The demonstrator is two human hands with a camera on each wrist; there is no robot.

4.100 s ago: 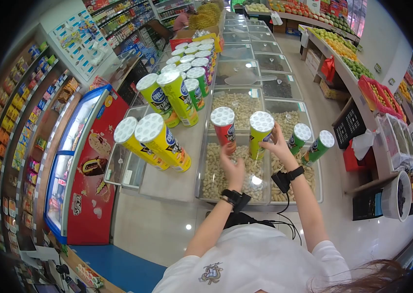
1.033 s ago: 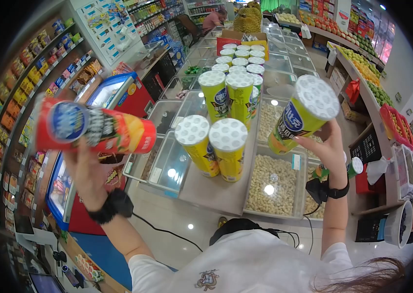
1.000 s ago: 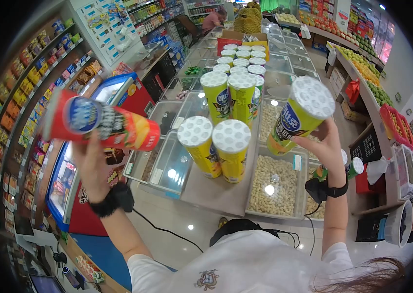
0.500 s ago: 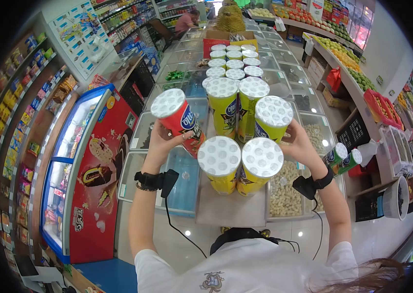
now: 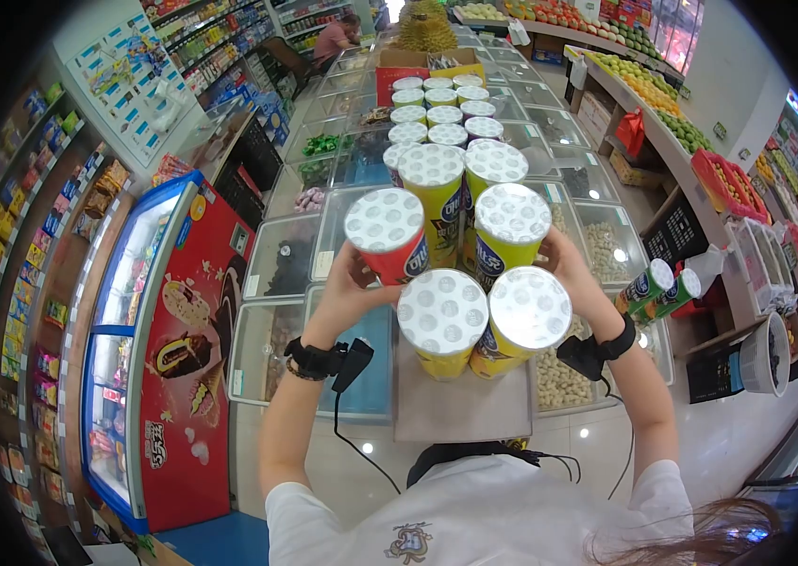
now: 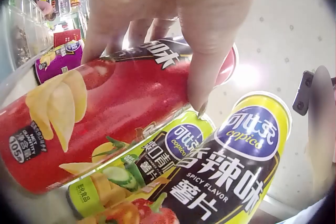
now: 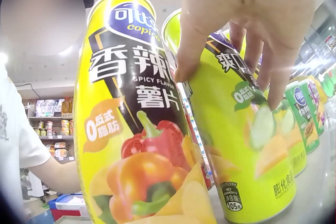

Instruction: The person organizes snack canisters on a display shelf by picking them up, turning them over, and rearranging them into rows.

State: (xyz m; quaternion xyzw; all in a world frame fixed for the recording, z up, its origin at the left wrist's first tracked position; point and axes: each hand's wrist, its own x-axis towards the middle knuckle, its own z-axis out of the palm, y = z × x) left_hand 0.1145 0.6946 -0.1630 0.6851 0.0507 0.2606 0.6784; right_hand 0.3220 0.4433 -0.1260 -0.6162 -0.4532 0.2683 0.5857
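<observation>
My left hand (image 5: 350, 291) grips a red potato chip can (image 5: 401, 264) at the left of the can group, thumb and fingers around its side in the left wrist view. On the opposite side, my right hand (image 5: 571, 274) holds a lime-green chip can (image 5: 503, 255); the right wrist view shows it upright with its base at the counter top. Between my hands and nearest my body stand two yellow chip cans, the left one (image 5: 438, 363) and the right one (image 5: 523, 307). Behind them are two more lime-green cans (image 5: 436, 208), side by side.
Several more chip cans (image 5: 444, 115) stand in rows farther back, before an opened carton (image 5: 401, 75). Lidded bins flank the narrow counter (image 5: 460, 415), with peanuts (image 5: 564, 377) on the right. Two green cans (image 5: 644, 283) stand apart on the right bins. A red freezer (image 5: 193, 377) is at left.
The red and lime-green cans have left the peanut bins. The red one was swung out tilted to the left, then brought upright beside the group; both hands have closed in around the cans.
</observation>
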